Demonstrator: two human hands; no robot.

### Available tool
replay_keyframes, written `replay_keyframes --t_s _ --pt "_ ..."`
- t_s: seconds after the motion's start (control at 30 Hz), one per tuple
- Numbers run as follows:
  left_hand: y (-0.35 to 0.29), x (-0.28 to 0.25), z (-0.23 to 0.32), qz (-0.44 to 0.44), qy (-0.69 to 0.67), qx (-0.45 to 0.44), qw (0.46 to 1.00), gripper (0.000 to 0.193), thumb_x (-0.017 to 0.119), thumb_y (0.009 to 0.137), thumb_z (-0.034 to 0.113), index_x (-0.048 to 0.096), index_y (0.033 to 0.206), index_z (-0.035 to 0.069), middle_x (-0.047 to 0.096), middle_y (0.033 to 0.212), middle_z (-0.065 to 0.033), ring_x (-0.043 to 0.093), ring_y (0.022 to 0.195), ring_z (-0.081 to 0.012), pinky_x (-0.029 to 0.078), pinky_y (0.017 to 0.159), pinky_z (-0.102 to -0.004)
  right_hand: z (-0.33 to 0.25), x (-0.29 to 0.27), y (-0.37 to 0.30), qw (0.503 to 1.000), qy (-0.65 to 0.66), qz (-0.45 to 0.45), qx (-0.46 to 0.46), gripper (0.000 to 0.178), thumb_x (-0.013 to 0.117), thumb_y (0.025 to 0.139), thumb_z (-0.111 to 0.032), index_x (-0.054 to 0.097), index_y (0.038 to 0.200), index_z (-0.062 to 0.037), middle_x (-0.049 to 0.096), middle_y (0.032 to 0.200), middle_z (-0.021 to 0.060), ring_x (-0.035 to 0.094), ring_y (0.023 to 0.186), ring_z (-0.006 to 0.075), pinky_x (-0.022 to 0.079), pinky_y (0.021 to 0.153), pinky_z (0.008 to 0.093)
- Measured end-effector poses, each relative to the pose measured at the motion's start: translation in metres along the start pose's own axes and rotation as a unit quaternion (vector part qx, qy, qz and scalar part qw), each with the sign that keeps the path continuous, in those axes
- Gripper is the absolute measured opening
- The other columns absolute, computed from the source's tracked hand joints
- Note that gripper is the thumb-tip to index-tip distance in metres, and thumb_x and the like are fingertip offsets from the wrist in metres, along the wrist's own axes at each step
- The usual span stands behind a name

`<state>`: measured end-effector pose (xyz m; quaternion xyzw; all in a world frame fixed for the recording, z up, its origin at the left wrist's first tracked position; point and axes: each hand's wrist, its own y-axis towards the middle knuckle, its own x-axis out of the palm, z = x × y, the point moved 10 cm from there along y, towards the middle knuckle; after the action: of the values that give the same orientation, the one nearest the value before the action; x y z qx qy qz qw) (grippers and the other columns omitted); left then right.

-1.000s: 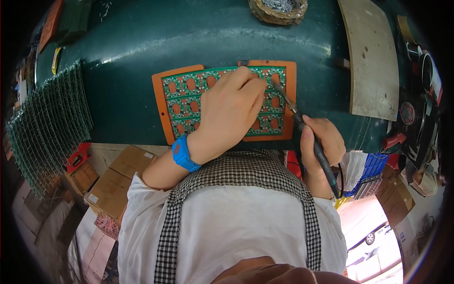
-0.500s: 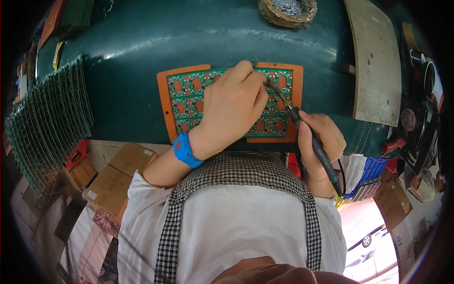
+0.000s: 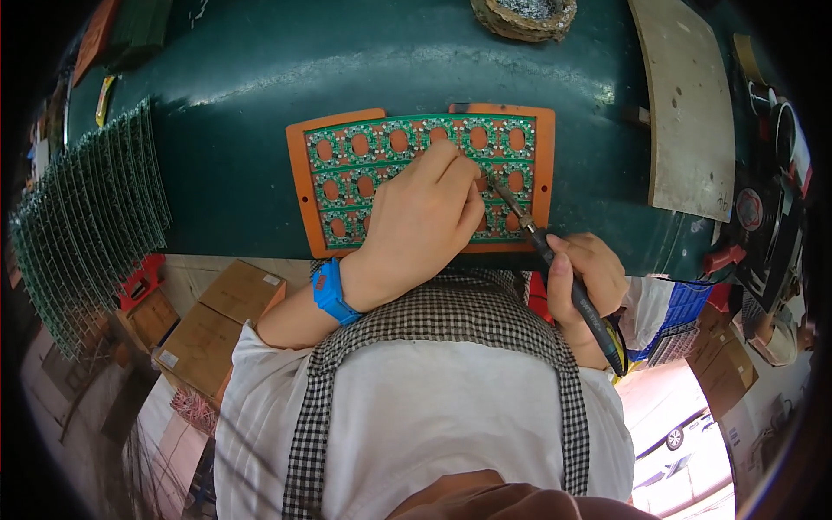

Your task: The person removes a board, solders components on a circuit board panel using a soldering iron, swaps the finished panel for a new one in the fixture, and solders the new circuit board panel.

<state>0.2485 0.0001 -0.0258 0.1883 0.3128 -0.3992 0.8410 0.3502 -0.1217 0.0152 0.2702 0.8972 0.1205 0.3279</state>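
Observation:
A green circuit board panel point(image 3: 379, 137), with rows of small boards around oval openings, lies in an orange tray point(image 3: 297, 173) on the table. My left hand point(image 3: 425, 206) is over the panel's middle, its fingers pinched near the middle row. Whatever they hold, if anything, is hidden beneath them. In my right hand point(image 3: 589, 276), just beyond the panel's near right corner, is a soldering iron point(image 3: 568, 282) held like a pen. Its metal tip slants up and left to the middle row, right beside my left fingertips.
A round rough-rimmed bowl point(image 3: 485, 16) of silvery bits stands at the far edge of view. To the right lies a pale wooden board point(image 3: 685, 113). Several green circuit panels point(image 3: 91, 225) stand in a row at the left. Cardboard boxes point(image 3: 212, 325) sit below the table's left side.
Both hands have come nearer to me, from the panel's far row to its middle row. The iron's tip has moved along with them, and more of the far row now shows.

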Motion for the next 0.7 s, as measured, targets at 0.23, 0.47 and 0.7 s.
replay_keyframes --t_s 0.23,0.47,0.7 --pt "-0.005 -0.003 0.004 -0.012 -0.01 -0.003 1.0 0.009 0.063 0.074 0.004 0.057 0.081 0.003 0.05 0.082 -0.0085 0.059 0.07 -0.0239 0.049 0.053 -0.0339 -0.01 -0.006 -0.009 0.999 -0.024 0.005 -0.037 0.007 0.061 0.072 -0.003 0.062 0.073 0.004 0.06 0.059 0.0116 0.059 0.048 0.0225 0.048 0.046 0.0281" --pt "-0.027 0.007 0.002 -0.042 -0.076 -0.012 0.996 0.015 0.063 0.073 -0.005 0.057 0.086 0.001 0.054 0.082 -0.0082 0.059 0.066 -0.0213 0.046 0.052 -0.0301 -0.017 -0.01 -0.026 0.999 -0.002 0.0 -0.039 0.007 0.059 0.072 -0.003 0.061 0.071 0.0037 0.058 0.057 0.0109 0.057 0.046 0.0227 0.047 0.045 0.0297" --pt "-0.03 0.01 0.01 -0.053 -0.046 0.024 0.997 0.009 0.062 0.077 0.0 0.058 0.085 0.001 0.052 0.082 -0.0096 0.058 0.068 -0.0252 0.048 0.055 -0.0338 -0.02 -0.005 -0.033 0.999 -0.011 -0.007 -0.044 0.006 0.059 0.072 -0.003 0.06 0.07 0.0036 0.058 0.059 0.0107 0.057 0.047 0.0227 0.047 0.046 0.0294"
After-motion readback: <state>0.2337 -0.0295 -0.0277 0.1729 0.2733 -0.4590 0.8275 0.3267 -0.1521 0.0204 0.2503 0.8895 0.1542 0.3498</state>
